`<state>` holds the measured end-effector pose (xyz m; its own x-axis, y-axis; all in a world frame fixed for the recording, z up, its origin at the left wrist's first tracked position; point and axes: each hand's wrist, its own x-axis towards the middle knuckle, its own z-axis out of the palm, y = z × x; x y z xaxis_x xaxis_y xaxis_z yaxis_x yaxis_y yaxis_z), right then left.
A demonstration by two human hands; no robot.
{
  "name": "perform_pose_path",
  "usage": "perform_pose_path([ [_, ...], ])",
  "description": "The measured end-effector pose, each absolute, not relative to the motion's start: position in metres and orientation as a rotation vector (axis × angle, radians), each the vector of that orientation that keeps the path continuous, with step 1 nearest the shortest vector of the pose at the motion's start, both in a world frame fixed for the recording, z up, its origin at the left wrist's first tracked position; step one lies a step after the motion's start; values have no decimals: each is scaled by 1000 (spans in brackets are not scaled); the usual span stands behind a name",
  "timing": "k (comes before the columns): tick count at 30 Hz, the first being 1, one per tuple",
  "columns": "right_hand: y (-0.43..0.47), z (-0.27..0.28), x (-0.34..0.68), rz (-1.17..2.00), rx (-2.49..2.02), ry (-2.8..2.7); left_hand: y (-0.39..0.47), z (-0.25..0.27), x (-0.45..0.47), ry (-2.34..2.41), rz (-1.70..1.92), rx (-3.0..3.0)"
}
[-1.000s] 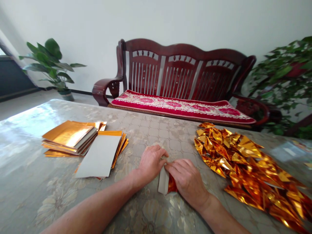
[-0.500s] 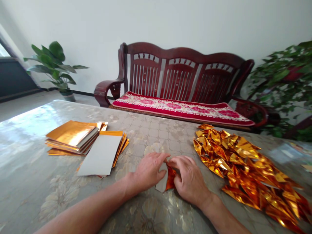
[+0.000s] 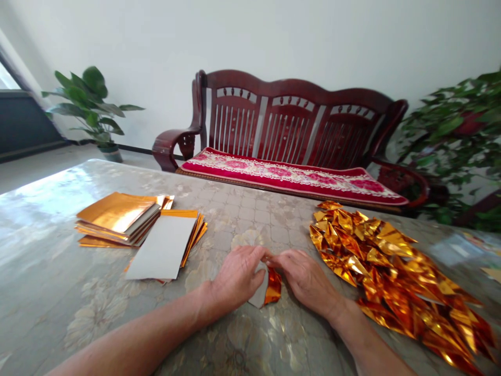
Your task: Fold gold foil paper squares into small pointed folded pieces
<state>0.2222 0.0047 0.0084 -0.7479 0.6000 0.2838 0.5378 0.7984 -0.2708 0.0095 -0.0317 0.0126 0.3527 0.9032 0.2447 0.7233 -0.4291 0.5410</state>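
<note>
At the far left, a leafy plant point(image 3: 92, 102) is standing in its pot point(image 3: 110, 153) on the floor by the wall. Nearer me, on the patterned table point(image 3: 35, 277), a stack of gold-faced sheets point(image 3: 111, 211) is lying a little askew, edges uneven. Just to its right, and touching it, a fanned stack point(image 3: 162, 250) is showing a plain grey face on top, with gold edges peeking out along its side.

Next comes the left hand point(image 3: 237, 277), curling nearly closed, fingers bending over the upper end of a folded paper point(image 3: 258, 296) and thumb lying on its grey side. That paper is resting on the table between the two hands, its shiny orange foil side facing right. Behind it all, a dark red wooden bench point(image 3: 299, 86) is carrying a red floral cover point(image 3: 277, 171).

The right hand point(image 3: 307, 277) is meeting the left at the paper's upper end, fingers bunching together and gripping it there; its thumb I can't make out. Farther right, a heap of folded gold foil pieces point(image 3: 395, 271) is spreading across the table, and beyond it a blurry plastic packet point(image 3: 454, 249) is lying below a bushy green plant point(image 3: 457, 125).
</note>
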Motion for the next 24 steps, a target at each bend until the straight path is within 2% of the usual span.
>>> perform_pose_path([
  [3, 5, 5, 221, 215, -869, -2609, -43, 25, 14, 1397, 683, 2344],
  [7, 6, 2, 218, 200, -876, -2583, -55, 35, 21, 1323, 395, 2559],
  [14, 8, -1, 216, 200, -794, -2603, -52, 25, 20, 1286, 91, 2867],
  [24, 6, -1, 201, 112, -904, -2563, -62, 24, -11, 1406, 36, 2934],
])
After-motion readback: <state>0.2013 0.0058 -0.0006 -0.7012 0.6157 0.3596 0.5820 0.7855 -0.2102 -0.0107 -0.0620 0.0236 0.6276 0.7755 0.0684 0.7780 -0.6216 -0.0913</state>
